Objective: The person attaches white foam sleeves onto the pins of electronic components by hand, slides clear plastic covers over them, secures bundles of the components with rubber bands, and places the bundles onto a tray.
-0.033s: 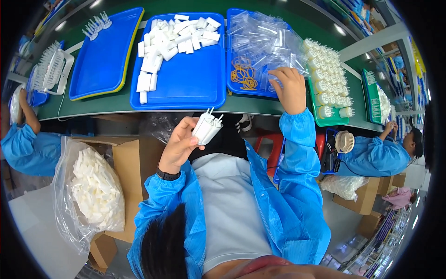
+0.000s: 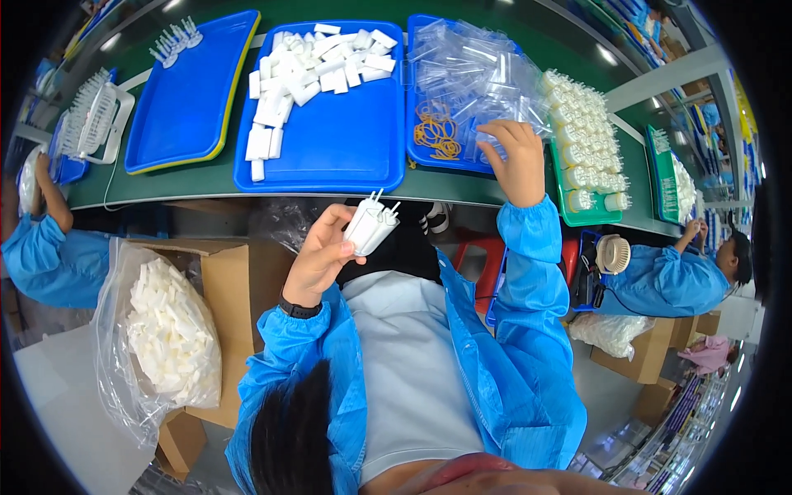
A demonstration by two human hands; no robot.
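Observation:
My left hand (image 2: pixel 320 254) is closed round a small bunch of white plugs (image 2: pixel 371 226) in front of my body, below the bench edge. Their thin metal pins point up and away from me. Over the right blue tray (image 2: pixel 410 91) hovers my right hand (image 2: pixel 518 157), fingers bent and thumb apart, with nothing visible between them. Clear plastic sleeves (image 2: pixel 470 70) lie in a heap just beyond its fingertips. Yellow rubber bands (image 2: pixel 436 132) lie in the same tray, left of that hand. White plug housings (image 2: pixel 309 66) are spread along the far and left parts of the middle blue tray (image 2: pixel 346 140).
A green tray (image 2: pixel 590 216) holds rows of bundled white plugs at the right. Stacked blue trays (image 2: pixel 186 107) stand at the left with several pronged pieces. An open carton (image 2: pixel 227 305) beside me holds a bag of white parts (image 2: pixel 169 330). Co-workers (image 2: pixel 672 276) sit on both sides.

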